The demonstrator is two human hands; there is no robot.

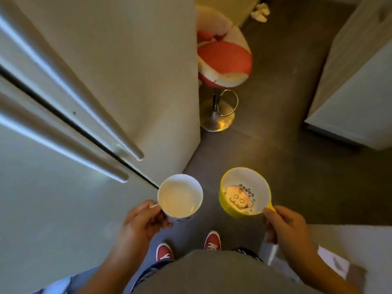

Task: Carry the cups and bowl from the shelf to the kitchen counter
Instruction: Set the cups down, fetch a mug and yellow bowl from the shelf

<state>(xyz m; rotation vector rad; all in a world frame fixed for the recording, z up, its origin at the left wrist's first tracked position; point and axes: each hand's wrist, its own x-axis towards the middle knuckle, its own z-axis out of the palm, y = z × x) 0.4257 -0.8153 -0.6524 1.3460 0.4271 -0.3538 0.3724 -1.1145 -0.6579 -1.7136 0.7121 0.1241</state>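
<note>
A white cup (180, 197) is held upright in front of me, and my left hand (141, 224) grips it by its handle and lower side. The cup looks empty inside. To its right is a yellow bowl (244, 193) with a white inside and a cartoon face printed on the bottom. My right hand (284, 223) pinches the bowl's small yellow handle at its near right rim. Both are carried level above the dark floor, a short gap apart.
A tall fridge (63, 102) with long bar handles fills the left. A red and white bar stool (222, 60) on a chrome base stands ahead by the fridge's corner. A pale cabinet (356, 81) lines the right. Dark floor (275, 134) runs between them. My red shoes (212, 240) are below.
</note>
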